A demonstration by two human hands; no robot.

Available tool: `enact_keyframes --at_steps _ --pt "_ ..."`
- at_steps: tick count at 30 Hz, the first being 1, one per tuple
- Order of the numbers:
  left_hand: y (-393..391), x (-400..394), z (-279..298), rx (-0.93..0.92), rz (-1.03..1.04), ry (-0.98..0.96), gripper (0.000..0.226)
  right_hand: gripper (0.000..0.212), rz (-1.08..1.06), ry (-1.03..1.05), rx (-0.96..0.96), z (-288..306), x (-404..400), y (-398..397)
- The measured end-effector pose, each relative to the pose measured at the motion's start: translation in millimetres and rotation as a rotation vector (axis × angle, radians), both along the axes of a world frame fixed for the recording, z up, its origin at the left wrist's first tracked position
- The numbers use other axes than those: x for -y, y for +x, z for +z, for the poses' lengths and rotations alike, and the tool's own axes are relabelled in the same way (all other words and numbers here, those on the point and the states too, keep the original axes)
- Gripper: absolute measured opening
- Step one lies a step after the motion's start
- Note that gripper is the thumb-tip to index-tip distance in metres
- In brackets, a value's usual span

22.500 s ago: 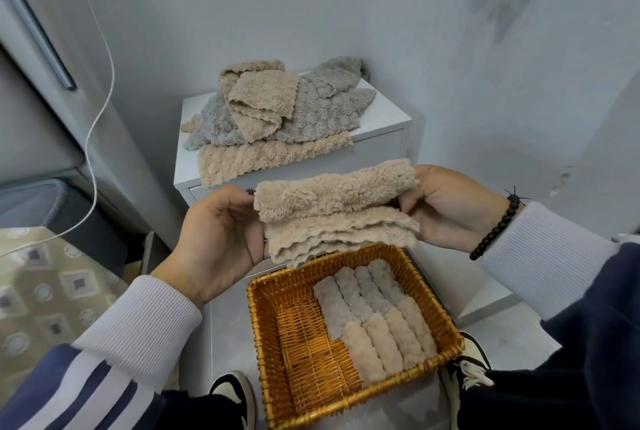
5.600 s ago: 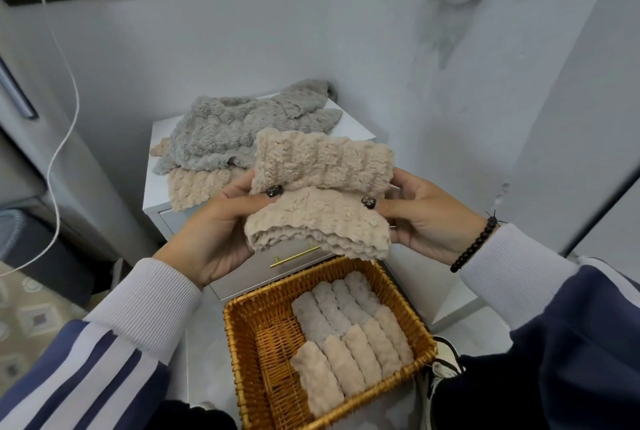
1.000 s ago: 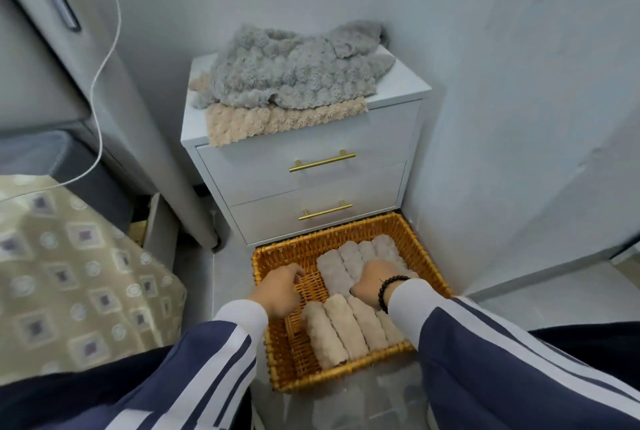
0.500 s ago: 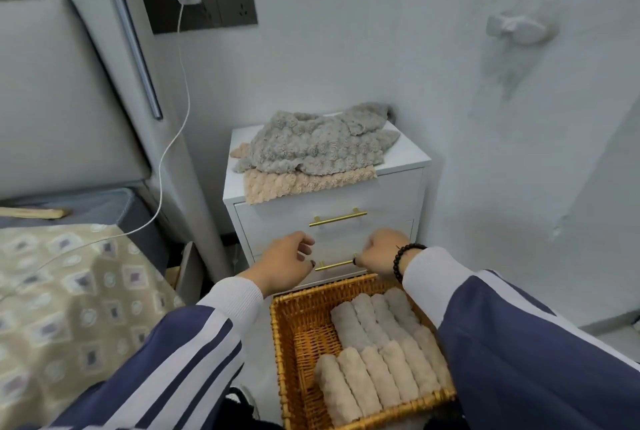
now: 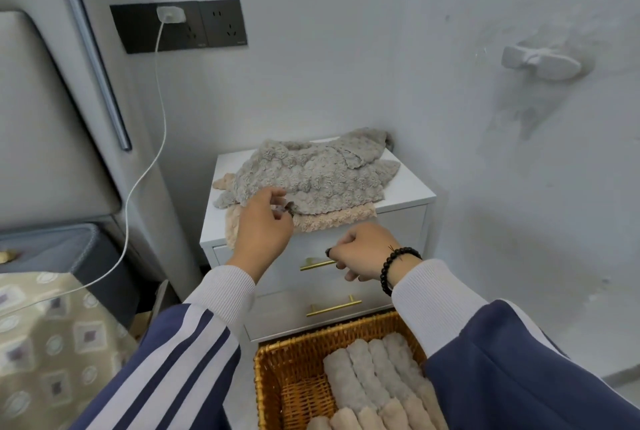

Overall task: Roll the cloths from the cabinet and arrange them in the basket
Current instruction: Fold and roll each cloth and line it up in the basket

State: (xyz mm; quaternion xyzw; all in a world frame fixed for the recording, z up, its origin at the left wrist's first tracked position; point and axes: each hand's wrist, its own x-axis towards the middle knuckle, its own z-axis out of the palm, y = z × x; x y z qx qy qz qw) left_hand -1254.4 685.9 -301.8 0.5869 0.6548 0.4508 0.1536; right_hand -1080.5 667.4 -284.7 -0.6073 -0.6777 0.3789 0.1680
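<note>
Filling wicker basket [image 5: 273,370]: rolled cloths [image 5: 367,381].

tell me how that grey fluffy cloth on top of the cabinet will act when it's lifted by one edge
The grey cloth will probably go floppy and hang in folds, since it already lies crumpled. It looks light for its bulk, being a thin plush layer. It may drag the beige cloth beneath it a little, as it rests directly on it. The left hand reaches at its front edge.

Soft, even, cool light; no glare. Faint shadow right of cabinet [image 5: 398,211]. Wide-angle bending at edges; sleeves below cabinet slightly soft; mild compression blur.
</note>
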Motion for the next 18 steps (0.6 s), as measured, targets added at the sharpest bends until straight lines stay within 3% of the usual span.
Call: enact_keyframes --at_steps 5,9,14,18 --pt "-10 -30 -8 -0.114 0.016 -0.044 0.037 0.03 -0.02 0.02 -0.041 6 -11 -3" --pt "-6 -35 -10 -0.156 0.039 -0.025 0.017 0.029 -0.012 0.022 -0.016 5 -12 1" --pt "1 -32 4 0.053 0.134 0.055 0.011 0.023 -0.006 0.04 0.031 7 -11 12" --pt "19 -20 34 0.245 0.036 0.233 0.019 0.024 -0.037 0.062 0.025 11 -5 20"
